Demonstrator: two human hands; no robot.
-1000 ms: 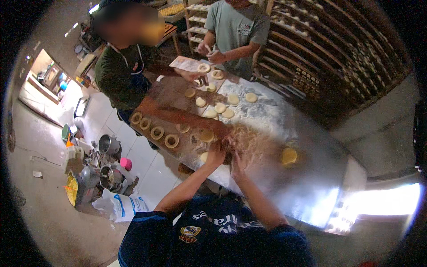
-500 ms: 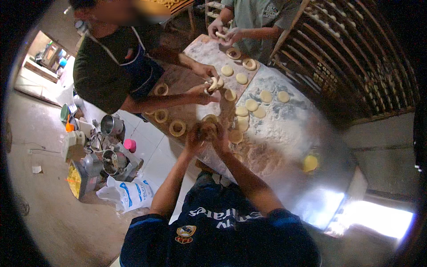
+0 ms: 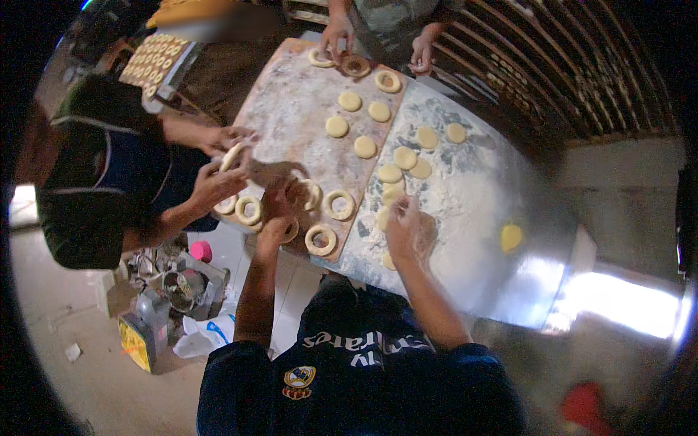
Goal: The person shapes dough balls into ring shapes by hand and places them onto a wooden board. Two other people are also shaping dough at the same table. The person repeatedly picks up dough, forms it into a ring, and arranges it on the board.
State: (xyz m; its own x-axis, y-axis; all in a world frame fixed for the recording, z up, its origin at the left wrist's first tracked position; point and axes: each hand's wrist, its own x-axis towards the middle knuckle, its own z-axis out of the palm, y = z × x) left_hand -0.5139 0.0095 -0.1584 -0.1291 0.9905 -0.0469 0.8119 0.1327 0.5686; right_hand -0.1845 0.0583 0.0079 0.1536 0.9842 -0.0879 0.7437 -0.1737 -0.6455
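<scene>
My left hand is blurred among pale dough rings on the left part of the floured wooden board; its fingers are too unclear to judge. Right of the board, my right hand has curled fingers beside several flat dough rounds lying on floury metal, with what they grip hidden. Nearby finished-shaped rings lie flat, one close to the board's lower edge.
A co-worker at left holds a dough ring in both hands; another at the top touches a ring with one hand. Wooden racks stand behind. Pots, containers and a sack lie on the floor.
My hands have parted from being together over a ring, the right moving onto the dough rounds. The top co-worker's hands separated and one lowered to the board. The view has shifted.
</scene>
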